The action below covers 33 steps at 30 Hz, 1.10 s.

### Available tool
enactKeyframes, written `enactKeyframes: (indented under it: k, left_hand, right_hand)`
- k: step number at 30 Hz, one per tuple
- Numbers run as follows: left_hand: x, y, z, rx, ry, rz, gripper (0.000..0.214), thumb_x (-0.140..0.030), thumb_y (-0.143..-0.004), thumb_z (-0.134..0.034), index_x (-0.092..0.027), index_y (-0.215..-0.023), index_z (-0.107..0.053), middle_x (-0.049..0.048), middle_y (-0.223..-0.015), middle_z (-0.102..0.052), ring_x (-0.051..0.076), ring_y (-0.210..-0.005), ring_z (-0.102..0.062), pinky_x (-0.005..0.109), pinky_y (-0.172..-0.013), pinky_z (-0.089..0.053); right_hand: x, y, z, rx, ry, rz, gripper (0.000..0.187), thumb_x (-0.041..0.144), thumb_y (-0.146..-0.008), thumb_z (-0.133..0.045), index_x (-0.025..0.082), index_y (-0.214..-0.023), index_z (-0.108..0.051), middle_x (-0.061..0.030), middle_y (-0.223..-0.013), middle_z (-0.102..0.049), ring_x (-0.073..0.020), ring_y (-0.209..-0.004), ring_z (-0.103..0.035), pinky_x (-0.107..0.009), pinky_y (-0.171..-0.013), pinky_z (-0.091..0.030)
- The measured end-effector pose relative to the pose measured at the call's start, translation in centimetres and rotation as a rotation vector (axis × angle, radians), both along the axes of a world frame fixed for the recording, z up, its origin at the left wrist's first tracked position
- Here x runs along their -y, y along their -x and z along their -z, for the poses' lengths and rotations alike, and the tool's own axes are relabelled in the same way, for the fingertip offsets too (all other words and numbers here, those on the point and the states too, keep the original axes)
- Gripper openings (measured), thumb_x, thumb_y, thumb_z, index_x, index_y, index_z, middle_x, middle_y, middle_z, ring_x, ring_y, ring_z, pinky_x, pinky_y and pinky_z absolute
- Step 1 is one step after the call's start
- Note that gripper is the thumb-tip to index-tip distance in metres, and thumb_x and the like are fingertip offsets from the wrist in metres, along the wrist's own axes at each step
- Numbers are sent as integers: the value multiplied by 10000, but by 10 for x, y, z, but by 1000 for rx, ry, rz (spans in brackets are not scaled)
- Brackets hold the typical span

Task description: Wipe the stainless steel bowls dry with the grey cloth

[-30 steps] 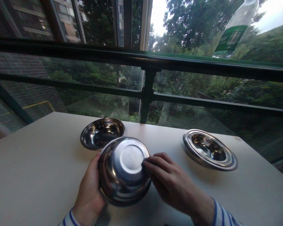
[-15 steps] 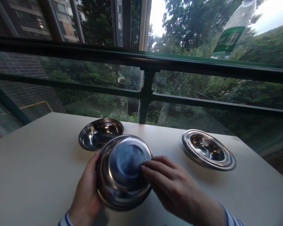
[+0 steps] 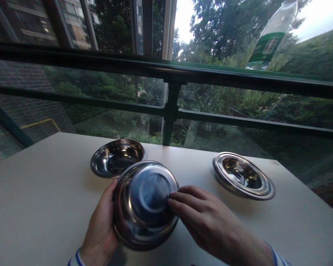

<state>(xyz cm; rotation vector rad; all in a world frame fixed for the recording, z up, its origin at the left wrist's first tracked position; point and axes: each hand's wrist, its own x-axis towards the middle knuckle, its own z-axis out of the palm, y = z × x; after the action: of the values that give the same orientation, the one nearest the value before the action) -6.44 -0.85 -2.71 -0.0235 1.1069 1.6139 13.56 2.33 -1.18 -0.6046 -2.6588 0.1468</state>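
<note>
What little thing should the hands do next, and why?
Maybe the right hand should slide its fingertips gently inward across the base of the bowl: they pinch something small and dark at the base's edge, and the left hand holds the bowl with that base facing us.

A clear bottle (image 3: 266, 48) with a green label is at the top of the dark railing (image 3: 108, 65). Beyond are trees (image 3: 219, 27); on the left, a brick wall (image 3: 19, 78) and a yellow bar (image 3: 39, 123).
</note>
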Motion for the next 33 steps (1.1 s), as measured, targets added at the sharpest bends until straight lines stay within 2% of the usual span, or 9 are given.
enactKeyframes:
  k: [3, 7, 12, 14, 18, 22, 33]
  left_hand:
    - [0, 1, 0, 14, -3, 7, 221, -200, -849, -471, -134, -781, -672, 50, -654, -719, 192, -615, -683, 332, -643, -566]
    - [0, 2, 2, 29, 3, 5, 234, -210, -849, -467, -134, -757, -669, 55, -641, -717, 196, -596, -680, 337, -632, -565]
    - [0, 1, 4, 12, 28, 54, 265, -223, -862, -450, -129, -728, -659, 33, -595, -700, 204, -613, -686, 340, -633, -555]
    - [0, 1, 5, 23, 41, 48, 250, -207, -855, -452, -130, -723, -650, 40, -584, -696, 208, -623, -688, 344, -636, -556]
    - [0, 1, 4, 49, 26, 47, 188, -202, -826, -490, -133, -775, -657, 57, -633, -712, 212, -636, -689, 351, -649, -563]
    - [-1, 1, 4, 60, 46, 50, 195, -203, -820, -493, -138, -733, -655, 51, -585, -696, 214, -615, -685, 356, -639, -564]
    - [0, 2, 7, 73, 29, 41, 196, -204, -830, -485, -131, -770, -657, 49, -624, -707, 208, -644, -688, 346, -663, -561]
  right_hand:
    - [0, 0, 1, -45, -57, 18, 297, 77, -885, -442, 155, -1159, -527, -101, -1128, -622, -197, -1026, -534, -338, -824, -506]
    - [0, 0, 1, 19, 4, -1, 307, 70, -871, -462, 164, -1155, -531, -86, -1112, -629, -188, -1000, -545, -322, -817, -501]
    - [-1, 0, 1, -4, 16, 29, 299, 43, -869, -431, 168, -1118, -540, -80, -1113, -626, -200, -1002, -539, -330, -828, -492]
    - [-2, 0, 1, 34, 76, 9, 298, 36, -860, -448, 177, -1104, -542, -60, -1100, -629, -187, -978, -541, -314, -814, -491]
    - [-4, -1, 1, -30, 62, 42, 297, 29, -863, -435, 157, -1112, -534, -83, -1104, -619, -197, -1013, -517, -336, -836, -483]
    - [-5, -2, -1, 28, 135, 11, 289, 23, -864, -429, 172, -1077, -555, -66, -1078, -630, -189, -979, -531, -323, -808, -491]
    - [-4, -2, -3, -17, 128, 45, 296, 13, -853, -420, 165, -1063, -562, -79, -1069, -630, -190, -1000, -525, -316, -825, -490]
